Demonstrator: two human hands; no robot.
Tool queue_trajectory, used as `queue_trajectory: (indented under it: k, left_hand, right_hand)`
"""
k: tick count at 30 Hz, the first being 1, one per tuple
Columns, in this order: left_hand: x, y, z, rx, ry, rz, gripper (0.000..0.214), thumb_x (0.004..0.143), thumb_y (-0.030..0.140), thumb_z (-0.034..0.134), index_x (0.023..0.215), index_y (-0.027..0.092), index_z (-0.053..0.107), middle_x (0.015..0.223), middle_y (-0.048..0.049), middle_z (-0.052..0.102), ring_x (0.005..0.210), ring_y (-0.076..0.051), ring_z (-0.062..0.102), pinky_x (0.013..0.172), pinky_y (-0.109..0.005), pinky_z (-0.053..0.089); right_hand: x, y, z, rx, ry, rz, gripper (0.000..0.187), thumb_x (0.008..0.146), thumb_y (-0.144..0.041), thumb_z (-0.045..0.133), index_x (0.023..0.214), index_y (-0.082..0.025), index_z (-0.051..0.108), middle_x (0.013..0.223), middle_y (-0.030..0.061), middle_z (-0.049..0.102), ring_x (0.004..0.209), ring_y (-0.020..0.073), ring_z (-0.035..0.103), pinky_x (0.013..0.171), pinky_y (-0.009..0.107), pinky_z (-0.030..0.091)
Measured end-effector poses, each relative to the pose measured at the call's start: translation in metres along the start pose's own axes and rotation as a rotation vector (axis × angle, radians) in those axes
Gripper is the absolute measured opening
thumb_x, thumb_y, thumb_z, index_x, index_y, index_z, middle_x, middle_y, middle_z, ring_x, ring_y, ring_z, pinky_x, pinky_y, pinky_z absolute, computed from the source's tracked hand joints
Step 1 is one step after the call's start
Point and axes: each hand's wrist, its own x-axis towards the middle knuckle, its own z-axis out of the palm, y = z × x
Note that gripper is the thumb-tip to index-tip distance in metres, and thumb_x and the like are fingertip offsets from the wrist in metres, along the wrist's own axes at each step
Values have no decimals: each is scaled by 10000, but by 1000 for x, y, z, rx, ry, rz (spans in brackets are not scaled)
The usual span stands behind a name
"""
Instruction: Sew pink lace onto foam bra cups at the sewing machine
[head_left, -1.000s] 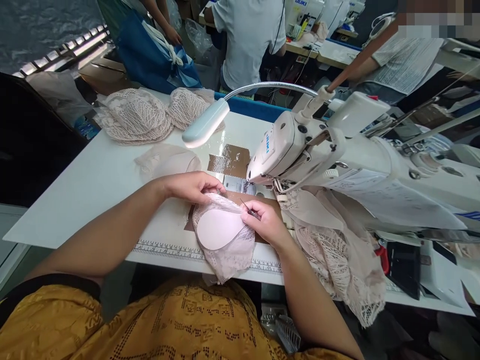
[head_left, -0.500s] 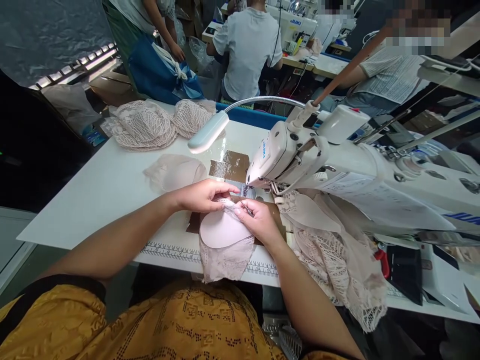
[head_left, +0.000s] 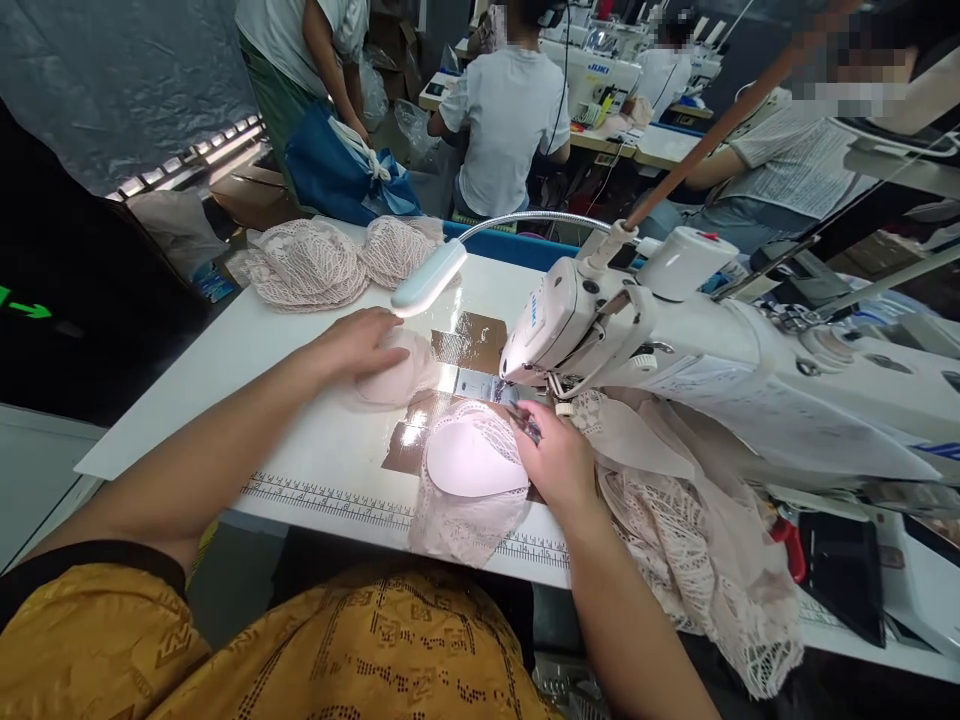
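My left hand point(head_left: 358, 343) lies on a pale pink padded cup point(head_left: 397, 370) on the white sewing table point(head_left: 225, 380), fingers curved over its top. My right hand point(head_left: 556, 455) is closed on a thin metal tool at the right edge of a lace piece with a smooth pink cup point(head_left: 471, 462) on it. That piece lies just in front of the sewing machine's needle area point(head_left: 517, 385), and its lace hangs over the table's front edge.
The white sewing machine point(head_left: 675, 350) fills the right side, its gooseneck lamp point(head_left: 429, 277) over the table. Lace pieces point(head_left: 330, 262) are piled at the far left; more lace point(head_left: 675, 510) hangs right of my hand. Other people work at machines behind.
My left hand left the lace piece and moved left and away onto the separate padded cup. My right hand stayed at the lace piece's right edge. The camera tilted up.
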Motion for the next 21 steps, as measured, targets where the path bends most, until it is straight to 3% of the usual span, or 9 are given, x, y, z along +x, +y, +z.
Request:
queue_trajectory:
  k: [3,5,7,11,14,18,21]
  left_hand:
    - [11,1,10,-78,-34,-59,829,716,500,626,1427,118,437,1371,-155,530,1249,-351,491,1009,-383,401]
    - [17,7,16,-150,-51,-65,790,673,409,649,1391,126,480,1221,-128,626,1093,-323,588,871,-344,457]
    - [20,14,20,-209,-86,-43,635,661,326,620,1269,142,594,1041,-82,685,910,-268,635,728,-300,457]
    - [16,19,24,-329,-135,48,309,685,295,563,922,174,719,823,-29,687,747,-203,606,628,-269,398]
    - [8,15,25,-435,-149,111,267,735,328,535,886,171,689,815,-18,671,741,-179,587,627,-254,395]
    - [1,15,26,-764,-177,193,214,773,338,565,860,152,624,787,-8,607,713,-149,552,640,-247,398]
    - [-1,19,26,-917,-211,226,185,787,323,597,840,146,602,758,4,569,682,-126,519,632,-239,386]
  right_hand:
    - [-4,-11,0,0,3,-293,361,861,-142,496,1166,-218,673,943,81,710,700,178,606,555,265,431]
    - [-5,-20,2,36,-140,-525,380,819,-89,512,1138,-211,678,1101,89,691,828,184,628,615,258,458]
    - [-4,-26,3,45,-292,-627,394,744,-53,542,1077,-206,685,1155,83,676,914,197,625,676,263,466]
    - [-1,-20,-11,45,-464,-471,333,625,10,502,823,-193,677,929,50,695,802,178,604,646,255,427]
    - [-2,-7,-31,91,-537,-348,267,613,7,470,675,-201,626,798,35,673,760,184,591,644,259,419]
    - [-2,-3,-50,235,-579,-220,217,728,-75,495,727,-215,660,813,38,695,782,207,608,704,295,455]
    - [2,-12,-45,359,-480,-105,191,841,-197,514,898,-210,696,939,64,718,874,222,636,789,337,484]
